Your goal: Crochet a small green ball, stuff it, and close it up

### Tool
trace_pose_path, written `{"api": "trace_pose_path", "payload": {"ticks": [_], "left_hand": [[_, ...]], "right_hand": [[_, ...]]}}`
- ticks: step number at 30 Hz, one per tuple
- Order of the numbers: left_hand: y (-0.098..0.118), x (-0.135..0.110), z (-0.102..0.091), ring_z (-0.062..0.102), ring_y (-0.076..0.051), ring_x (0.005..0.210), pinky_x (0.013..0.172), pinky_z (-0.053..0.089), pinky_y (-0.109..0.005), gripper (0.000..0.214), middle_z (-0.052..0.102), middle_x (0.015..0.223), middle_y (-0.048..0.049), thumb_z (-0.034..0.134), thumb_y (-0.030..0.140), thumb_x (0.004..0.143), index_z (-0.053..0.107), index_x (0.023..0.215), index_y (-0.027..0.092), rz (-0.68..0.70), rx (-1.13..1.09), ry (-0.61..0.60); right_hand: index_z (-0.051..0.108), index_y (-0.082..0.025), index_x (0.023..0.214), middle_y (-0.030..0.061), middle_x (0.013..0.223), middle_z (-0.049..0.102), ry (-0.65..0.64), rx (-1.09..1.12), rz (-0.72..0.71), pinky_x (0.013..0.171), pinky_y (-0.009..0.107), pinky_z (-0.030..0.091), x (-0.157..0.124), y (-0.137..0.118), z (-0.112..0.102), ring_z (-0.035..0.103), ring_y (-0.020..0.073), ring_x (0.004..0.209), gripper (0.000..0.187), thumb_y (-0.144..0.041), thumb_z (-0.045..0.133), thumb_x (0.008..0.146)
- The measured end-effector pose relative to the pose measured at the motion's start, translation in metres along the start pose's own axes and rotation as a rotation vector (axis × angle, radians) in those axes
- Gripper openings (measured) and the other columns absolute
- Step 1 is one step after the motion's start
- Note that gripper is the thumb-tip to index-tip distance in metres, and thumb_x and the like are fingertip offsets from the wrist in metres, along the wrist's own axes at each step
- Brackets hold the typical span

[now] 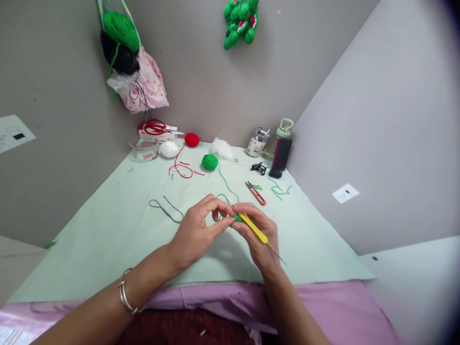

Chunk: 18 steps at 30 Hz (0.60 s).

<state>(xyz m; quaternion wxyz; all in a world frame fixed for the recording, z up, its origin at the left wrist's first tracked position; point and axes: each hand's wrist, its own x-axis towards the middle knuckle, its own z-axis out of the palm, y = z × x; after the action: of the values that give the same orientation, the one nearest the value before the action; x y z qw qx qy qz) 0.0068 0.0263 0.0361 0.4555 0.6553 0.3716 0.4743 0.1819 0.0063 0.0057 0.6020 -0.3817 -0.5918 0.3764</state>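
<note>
In the head view, a small green crochet piece sits between the fingertips of the two hands, above the near part of the tabletop. The left hand pinches the piece's left side with thumb and forefinger. The right hand holds a yellow hook, the handle slanting across its fingers, with thumb and forefinger beside the piece. A green strand runs from the green yarn ball down towards the hands, and orange snips lie just beyond the right hand.

The fingers cover most of the piece, so its shape is hard to make out, and whether the hook's metal tip passes through a stitch cannot be told. Both forearms are cut off by the bottom edge; the green knitted bundle on the wall is cut off at the top.

The forearms come in from either side and converge. The left wrist, above a silver bracelet, is nearly straight, its thumb and forefinger curved; the right fingers are bent inward.
</note>
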Motion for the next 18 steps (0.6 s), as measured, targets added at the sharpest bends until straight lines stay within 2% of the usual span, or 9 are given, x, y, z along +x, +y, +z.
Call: {"api": "trace_pose_path", "payload": {"ticks": [3, 6, 8, 10, 13, 18], "left_hand": [[0.002, 0.004, -0.003, 0.056, -0.017, 0.082, 0.084, 0.043, -0.031, 0.007, 0.064, 0.086, -0.0007, 0.072, 0.023, 0.086, 0.07, 0.08, 0.021, -0.073, -0.026, -0.106], [0.002, 0.006, -0.009, 0.057, -0.017, 0.085, 0.084, 0.043, -0.03, 0.01, 0.064, 0.085, -0.0005, 0.073, 0.027, 0.086, 0.068, 0.081, 0.02, -0.176, -0.196, -0.217], [0.0, 0.006, -0.014, 0.057, -0.016, 0.083, 0.081, 0.043, -0.029, 0.013, 0.064, 0.084, -0.0001, 0.075, 0.031, 0.085, 0.068, 0.082, 0.019, -0.239, -0.305, -0.236], [-0.002, 0.005, -0.019, 0.055, -0.015, 0.08, 0.078, 0.043, -0.028, 0.016, 0.063, 0.082, 0.0007, 0.076, 0.033, 0.084, 0.068, 0.082, 0.019, -0.271, -0.342, -0.2], [-0.002, 0.003, -0.023, 0.055, -0.015, 0.079, 0.077, 0.042, -0.028, 0.017, 0.063, 0.081, 0.0008, 0.076, 0.035, 0.086, 0.069, 0.083, 0.02, -0.248, -0.281, -0.155], [0.001, -0.002, -0.013, 0.059, -0.019, 0.087, 0.085, 0.044, -0.032, 0.009, 0.066, 0.088, -0.0019, 0.073, 0.03, 0.089, 0.074, 0.086, 0.022, -0.061, -0.025, -0.127]], "right_hand": [[0.081, -0.033, 0.102, 0.0021, 0.102, 0.074, -0.027, -0.015, -0.003, 0.086, 0.029, 0.056, -0.001, -0.002, 0.0, 0.069, 0.0175, 0.099, 0.021, -0.022, 0.083, 0.084], [0.081, -0.033, 0.103, 0.0015, 0.104, 0.075, -0.035, 0.013, 0.019, 0.087, 0.028, 0.055, -0.003, 0.0, -0.002, 0.069, 0.0169, 0.1, 0.023, -0.021, 0.083, 0.084], [0.08, -0.034, 0.103, 0.0011, 0.106, 0.076, -0.027, 0.057, 0.044, 0.085, 0.027, 0.055, -0.004, 0.002, -0.003, 0.069, 0.0164, 0.099, 0.022, -0.023, 0.083, 0.084], [0.08, -0.033, 0.103, 0.0011, 0.107, 0.076, -0.018, 0.094, 0.071, 0.083, 0.027, 0.055, -0.006, 0.005, -0.004, 0.069, 0.0162, 0.097, 0.021, -0.024, 0.083, 0.085], [0.079, -0.031, 0.103, 0.0026, 0.108, 0.076, -0.008, 0.1, 0.099, 0.081, 0.028, 0.056, -0.006, 0.006, -0.005, 0.069, 0.0176, 0.096, 0.02, -0.026, 0.083, 0.084], [0.08, -0.032, 0.102, 0.0029, 0.105, 0.076, -0.029, 0.047, 0.062, 0.086, 0.031, 0.057, -0.004, 0.003, -0.002, 0.07, 0.0194, 0.1, 0.02, -0.027, 0.084, 0.083]]}}
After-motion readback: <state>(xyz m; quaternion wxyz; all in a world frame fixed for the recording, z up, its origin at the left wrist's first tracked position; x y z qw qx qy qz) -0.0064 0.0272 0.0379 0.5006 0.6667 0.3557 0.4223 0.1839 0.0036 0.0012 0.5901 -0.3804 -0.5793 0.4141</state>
